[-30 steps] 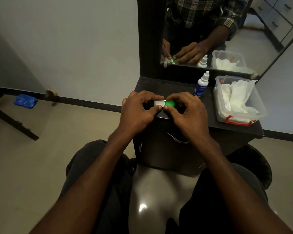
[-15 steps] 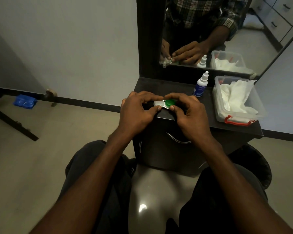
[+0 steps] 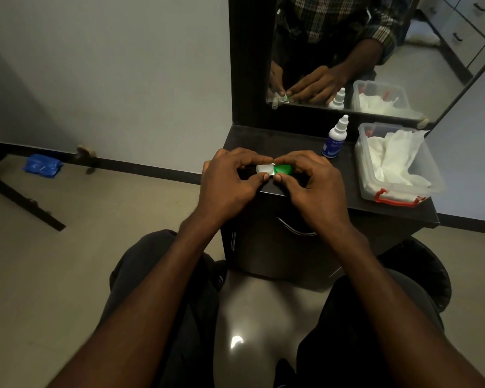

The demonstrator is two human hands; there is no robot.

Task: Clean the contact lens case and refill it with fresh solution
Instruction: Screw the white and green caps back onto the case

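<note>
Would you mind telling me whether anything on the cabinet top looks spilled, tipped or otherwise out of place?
Nothing stands out. The solution bottle stands upright with its cap on, the tissues sit inside the plastic box, and both hands hold the lens case level. No spill shows on the cabinet top.

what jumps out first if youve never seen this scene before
Two hands meet at the front edge of a dark cabinet: the left hand pinches the white cap and the right hand the green cap of a small lens case. Behind them stands a white dropper bottle, and to its right a clear plastic box stuffed with white tissues. A mirror above doubles it all.
</note>
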